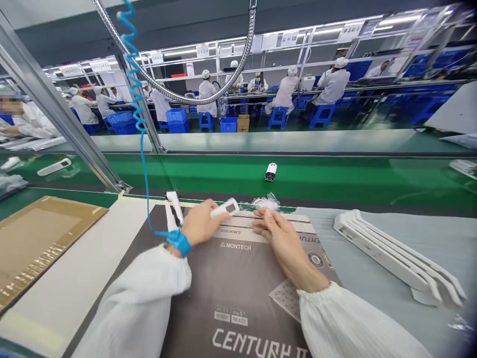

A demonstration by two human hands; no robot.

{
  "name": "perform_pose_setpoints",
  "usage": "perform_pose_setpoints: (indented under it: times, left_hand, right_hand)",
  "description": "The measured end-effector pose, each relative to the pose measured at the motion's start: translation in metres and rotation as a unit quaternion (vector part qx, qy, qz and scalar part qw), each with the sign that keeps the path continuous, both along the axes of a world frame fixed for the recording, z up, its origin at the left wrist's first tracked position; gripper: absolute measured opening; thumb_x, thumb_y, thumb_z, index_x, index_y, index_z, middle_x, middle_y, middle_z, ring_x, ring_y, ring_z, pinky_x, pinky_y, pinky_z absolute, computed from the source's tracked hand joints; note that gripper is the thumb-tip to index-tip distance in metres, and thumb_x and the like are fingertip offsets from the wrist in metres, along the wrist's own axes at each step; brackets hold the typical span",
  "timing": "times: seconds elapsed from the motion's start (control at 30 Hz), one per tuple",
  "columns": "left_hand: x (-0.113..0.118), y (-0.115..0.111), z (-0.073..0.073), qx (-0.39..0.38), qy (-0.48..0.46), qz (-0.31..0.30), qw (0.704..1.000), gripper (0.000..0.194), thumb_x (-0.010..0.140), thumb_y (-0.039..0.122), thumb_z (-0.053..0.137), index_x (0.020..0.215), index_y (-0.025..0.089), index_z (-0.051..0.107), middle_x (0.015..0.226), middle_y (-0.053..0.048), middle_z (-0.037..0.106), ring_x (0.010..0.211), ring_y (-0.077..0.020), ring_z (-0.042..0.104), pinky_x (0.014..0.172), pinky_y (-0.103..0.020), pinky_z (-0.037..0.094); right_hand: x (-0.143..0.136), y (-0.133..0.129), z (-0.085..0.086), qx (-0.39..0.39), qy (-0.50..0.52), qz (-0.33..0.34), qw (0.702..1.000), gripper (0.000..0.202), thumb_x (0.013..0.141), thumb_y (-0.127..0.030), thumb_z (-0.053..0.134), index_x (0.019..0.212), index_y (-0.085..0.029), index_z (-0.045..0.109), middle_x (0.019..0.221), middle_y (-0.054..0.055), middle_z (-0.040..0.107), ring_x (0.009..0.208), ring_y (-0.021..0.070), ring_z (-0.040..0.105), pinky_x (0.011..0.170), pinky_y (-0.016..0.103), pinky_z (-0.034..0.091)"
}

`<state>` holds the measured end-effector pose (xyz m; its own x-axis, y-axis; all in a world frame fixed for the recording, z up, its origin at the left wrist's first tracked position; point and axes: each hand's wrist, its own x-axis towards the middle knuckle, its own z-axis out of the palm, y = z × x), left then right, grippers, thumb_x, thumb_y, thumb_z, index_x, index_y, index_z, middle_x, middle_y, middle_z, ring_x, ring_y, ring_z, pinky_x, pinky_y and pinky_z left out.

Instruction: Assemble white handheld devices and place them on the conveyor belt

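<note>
The left hand (203, 223) grips a small white gadget (230, 207) with a dark screen, above the far end of the grey box (238, 278). The right hand (279, 236) is over the box too, its fingers loose and a bit bent, though they look blurry. Clear plastic (267, 201) lies just past that hand. White parts (387, 251) sit together on the right.

- One view looks out from the person's head, facing forward and steeply down over the printed cardboard (203, 293).
- Near the camera, around mid-frame, are the left hand (201, 222) and right hand (282, 237).
- Beyond them it takes in the green belt (208, 174) and, far off, a seated person (285, 93).
</note>
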<state>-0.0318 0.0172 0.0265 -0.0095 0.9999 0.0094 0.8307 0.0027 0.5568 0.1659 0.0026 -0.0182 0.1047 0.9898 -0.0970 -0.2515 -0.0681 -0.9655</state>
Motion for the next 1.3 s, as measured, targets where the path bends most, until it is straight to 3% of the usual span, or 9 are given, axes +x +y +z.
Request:
perform_pose_setpoints:
  times: [0.1, 0.23, 0.37, 0.53, 0.67, 0.87, 1.0, 1.2, 1.3]
  left_hand:
    - [-0.016, 0.042, 0.010, 0.046, -0.030, 0.058, 0.997, 0.027, 0.091, 0.026, 0.055, 0.114, 0.013, 0.060, 0.082, -0.007, 0.072, 0.070, -0.0189, 0.066, 0.070, -0.028, 0.048]
    - [-0.020, 0.072, 0.019, 0.098, -0.036, 0.100, 0.990, 0.032, 0.093, 0.012, 0.045, 0.123, 0.003, 0.053, 0.099, -0.014, 0.072, 0.095, -0.0228, 0.066, 0.090, -0.037, 0.047]
    - [-0.011, 0.047, 0.012, 0.110, -0.044, 0.105, 0.987, 0.025, 0.090, 0.010, 0.049, 0.112, 0.007, 0.060, 0.104, -0.016, 0.070, 0.102, -0.0273, 0.065, 0.095, -0.043, 0.045]
    - [0.007, -0.010, -0.022, 0.149, -0.085, 0.083, 0.982, 0.027, 0.089, 0.015, 0.053, 0.115, 0.014, 0.059, 0.114, -0.012, 0.068, 0.105, -0.0236, 0.065, 0.097, -0.040, 0.047]
    - [0.016, -0.027, -0.040, 0.145, -0.056, 0.018, 0.988, 0.027, 0.088, 0.014, 0.052, 0.115, 0.016, 0.056, 0.119, -0.012, 0.066, 0.113, -0.0260, 0.061, 0.100, -0.044, 0.045]
    - [0.020, -0.030, -0.038, 0.128, -0.007, -0.020, 0.992, 0.016, 0.090, 0.014, 0.050, 0.103, 0.019, 0.057, 0.110, -0.008, 0.066, 0.109, -0.0260, 0.059, 0.096, -0.044, 0.043]
    - [0.021, -0.031, -0.040, 0.124, -0.033, -0.020, 0.992, 0.017, 0.089, 0.013, 0.050, 0.103, 0.018, 0.057, 0.110, -0.009, 0.065, 0.110, -0.0263, 0.058, 0.095, -0.044, 0.044]
    - [0.016, -0.023, -0.041, 0.127, -0.121, 0.005, 0.984, 0.017, 0.088, 0.013, 0.052, 0.102, 0.017, 0.060, 0.111, -0.010, 0.066, 0.109, -0.0252, 0.060, 0.098, -0.043, 0.045]
    - [0.014, -0.022, -0.035, 0.159, -0.164, 0.028, 0.973, 0.023, 0.090, 0.018, 0.052, 0.112, 0.017, 0.058, 0.119, -0.012, 0.064, 0.116, -0.0261, 0.058, 0.102, -0.044, 0.044]
  right_hand:
    - [0.001, 0.002, -0.006, 0.009, -0.007, 0.003, 1.000, 0.040, 0.075, -0.056, 0.073, 0.097, -0.023, 0.070, 0.105, 0.005, 0.070, 0.081, 0.0156, 0.064, 0.072, 0.030, 0.055]
    - [0.003, 0.003, -0.008, 0.019, -0.012, 0.019, 1.000, 0.040, 0.074, -0.054, 0.075, 0.097, -0.021, 0.069, 0.104, 0.007, 0.070, 0.078, 0.0155, 0.063, 0.072, 0.031, 0.053]
    - [0.005, 0.005, -0.009, 0.021, -0.023, 0.034, 0.999, 0.040, 0.074, -0.054, 0.074, 0.095, -0.020, 0.067, 0.101, 0.007, 0.070, 0.077, 0.0151, 0.063, 0.075, 0.032, 0.053]
    - [0.005, -0.002, -0.005, 0.029, -0.061, 0.039, 0.997, 0.041, 0.073, -0.056, 0.075, 0.093, -0.021, 0.067, 0.097, 0.007, 0.070, 0.077, 0.0175, 0.062, 0.073, 0.034, 0.052]
    - [0.013, 0.012, 0.004, 0.074, -0.191, 0.017, 0.979, 0.032, 0.080, -0.051, 0.068, 0.095, -0.022, 0.067, 0.099, 0.007, 0.071, 0.081, 0.0199, 0.063, 0.077, 0.037, 0.050]
    - [0.021, 0.107, 0.027, 0.170, -0.538, 0.012, 0.825, 0.027, 0.089, -0.025, 0.050, 0.112, -0.019, 0.064, 0.114, 0.010, 0.068, 0.086, 0.0218, 0.063, 0.084, 0.039, 0.047]
    - [0.005, 0.163, 0.018, 0.189, -0.628, 0.040, 0.754, 0.041, 0.088, -0.016, 0.050, 0.127, -0.022, 0.059, 0.136, 0.014, 0.056, 0.101, 0.0272, 0.061, 0.084, 0.041, 0.045]
    - [-0.016, 0.165, 0.016, 0.212, -0.649, 0.037, 0.730, 0.033, 0.094, -0.020, 0.043, 0.119, -0.026, 0.064, 0.124, 0.013, 0.062, 0.100, 0.0285, 0.061, 0.085, 0.043, 0.041]
    - [-0.013, 0.137, 0.044, 0.246, -0.565, 0.013, 0.788, 0.033, 0.097, -0.032, 0.042, 0.124, -0.027, 0.060, 0.113, 0.009, 0.067, 0.093, 0.0261, 0.063, 0.086, 0.042, 0.042]
